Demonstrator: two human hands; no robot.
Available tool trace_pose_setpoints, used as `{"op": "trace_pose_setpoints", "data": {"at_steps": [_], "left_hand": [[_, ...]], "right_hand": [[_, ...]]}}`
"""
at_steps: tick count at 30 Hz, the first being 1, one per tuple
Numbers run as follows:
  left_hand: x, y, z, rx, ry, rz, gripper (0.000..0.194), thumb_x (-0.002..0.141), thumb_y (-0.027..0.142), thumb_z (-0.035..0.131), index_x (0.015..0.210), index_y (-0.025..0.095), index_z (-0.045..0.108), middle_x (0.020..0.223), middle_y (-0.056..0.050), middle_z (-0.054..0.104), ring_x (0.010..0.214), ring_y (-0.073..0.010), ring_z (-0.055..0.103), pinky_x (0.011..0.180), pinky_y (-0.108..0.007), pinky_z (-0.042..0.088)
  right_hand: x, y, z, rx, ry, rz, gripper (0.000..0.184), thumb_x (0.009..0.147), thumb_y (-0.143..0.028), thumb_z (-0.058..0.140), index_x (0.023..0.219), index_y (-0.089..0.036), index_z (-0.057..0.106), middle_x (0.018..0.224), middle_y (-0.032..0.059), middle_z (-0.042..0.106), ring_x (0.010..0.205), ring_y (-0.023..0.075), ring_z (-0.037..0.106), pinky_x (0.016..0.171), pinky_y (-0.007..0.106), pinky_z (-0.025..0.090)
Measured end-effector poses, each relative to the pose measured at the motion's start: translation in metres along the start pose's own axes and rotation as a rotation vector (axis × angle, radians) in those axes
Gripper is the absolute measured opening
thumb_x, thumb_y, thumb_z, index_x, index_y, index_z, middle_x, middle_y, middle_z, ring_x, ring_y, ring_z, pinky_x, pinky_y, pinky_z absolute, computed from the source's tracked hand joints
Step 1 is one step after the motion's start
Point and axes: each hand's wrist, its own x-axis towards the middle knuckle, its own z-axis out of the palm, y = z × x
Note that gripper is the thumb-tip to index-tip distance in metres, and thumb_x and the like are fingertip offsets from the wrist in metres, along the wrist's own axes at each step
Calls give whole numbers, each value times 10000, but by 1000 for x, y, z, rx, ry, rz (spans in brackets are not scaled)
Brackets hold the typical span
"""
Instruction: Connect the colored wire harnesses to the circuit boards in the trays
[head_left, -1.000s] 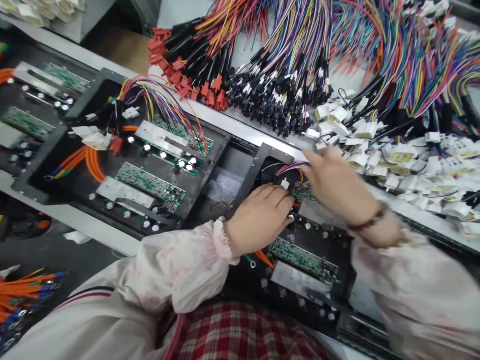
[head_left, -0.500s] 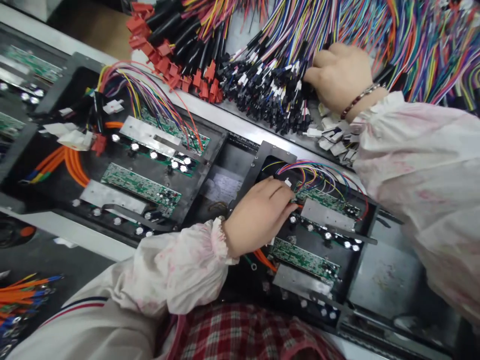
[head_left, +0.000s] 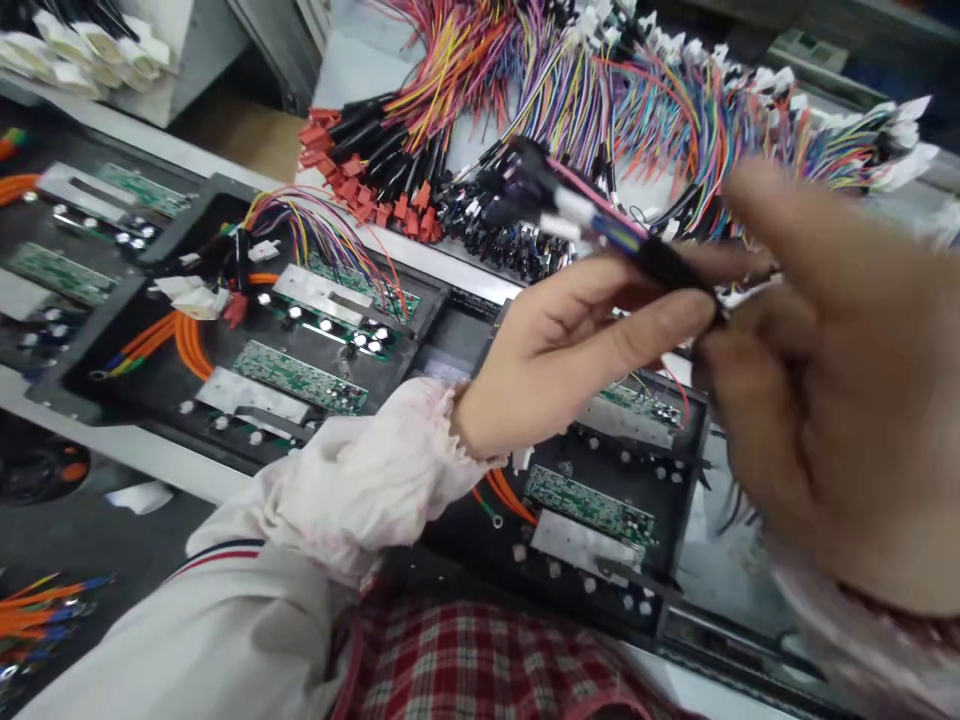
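Observation:
A wiring harness [head_left: 667,268] with a black sleeve is raised above the bench, its black and white plugs pointing up and left. My left hand [head_left: 570,350] pinches the sleeve between thumb and fingers. At the sleeve's lower right end, my right hand [head_left: 840,400] has its fingers closed on the harness, blurred by motion and close to the camera. Below my hands lies a black housing [head_left: 480,590] with green circuit boards [head_left: 592,502] and metal plates. My left hand and forearm hide its upper left part.
A second black housing [head_left: 390,400] on the left holds boards, orange cables [head_left: 191,345] and a harness. Behind the pale rail lie bundles of coloured wires with red plugs [head_left: 349,175] and black plugs [head_left: 495,240]. Orange leads [head_left: 45,620] lie at lower left.
My right hand has come back from the wire pile with a harness, toward the camera. My left hand has left the housing, risen, and taken hold of the harness sleeve.

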Motion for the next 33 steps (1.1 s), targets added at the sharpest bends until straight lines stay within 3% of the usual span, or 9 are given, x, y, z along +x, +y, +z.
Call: {"op": "trace_pose_setpoints", "data": {"at_steps": [2, 4, 7, 9, 14, 18, 23, 28, 33], "left_hand": [[1, -11, 1, -38, 21, -109, 74, 940, 238, 631, 897, 182, 654, 909, 27, 714, 834, -130, 731, 640, -191, 600], [1, -28, -4, -87, 61, -247, 194, 943, 233, 640, 774, 158, 579, 747, 23, 679, 686, -97, 700, 593, -179, 594], [0, -54, -14, -127, 70, -441, 225, 915, 165, 667, 772, 165, 494, 687, 26, 670, 612, -86, 686, 594, -190, 610], [1, -65, -19, -125, 48, -494, 235, 854, 92, 707, 842, 172, 487, 695, 37, 672, 601, -93, 687, 593, -199, 617], [2, -71, -22, -126, 37, -515, 337, 791, 97, 740, 960, 203, 468, 727, 56, 644, 640, -114, 697, 595, -208, 621], [0, -70, -24, -125, 21, -488, 388, 762, 188, 782, 970, 208, 454, 737, 39, 631, 653, -137, 679, 496, -201, 590], [-2, -73, -27, -84, 24, -447, 419, 764, 251, 791, 1004, 211, 450, 754, 32, 618, 660, -145, 666, 467, -206, 580], [-2, -76, -26, -36, 72, -437, 435, 748, 259, 828, 988, 205, 469, 694, 44, 601, 584, -131, 629, 417, -200, 553], [3, -70, -30, 24, 208, -455, 359, 790, 221, 817, 865, 188, 468, 678, 29, 640, 482, -89, 589, 402, -186, 523]], "right_hand": [[-34, 6, 10, 88, -35, 97, 561, 978, -380, 505, 1529, -346, 407, 843, 23, 713, 695, 174, 686, 614, 298, 544], [-56, 19, 24, 341, -129, 294, 437, 981, -397, 530, 1408, -307, 519, 689, -15, 676, 512, 154, 608, 487, 276, 501], [-70, 41, 50, 652, -169, 545, 268, 953, -469, 581, 1101, -250, 617, 641, -18, 664, 491, 153, 602, 459, 262, 488], [-72, 51, 63, 660, -142, 582, 266, 941, -494, 593, 936, -230, 620, 660, -8, 657, 549, 148, 618, 512, 261, 503], [-69, 62, 70, 386, -146, 427, 314, 984, -468, 525, 823, -218, 625, 692, -8, 636, 616, 125, 588, 591, 247, 467], [-69, 61, 72, -44, 56, 258, 290, 1003, -421, 493, 882, -213, 656, 726, -11, 680, 563, 109, 585, 544, 243, 394], [-70, 61, 82, -223, 186, 187, 348, 1021, -455, 436, 894, -206, 642, 747, 23, 699, 556, 141, 610, 519, 273, 372], [-69, 68, 83, -270, 135, 228, 418, 1010, -534, 384, 909, -222, 642, 721, 35, 670, 550, 173, 592, 517, 296, 364], [-87, 107, 66, -385, 33, 170, 451, 985, -552, 320, 882, -220, 606, 802, 89, 653, 716, 260, 609, 622, 377, 430]]}}
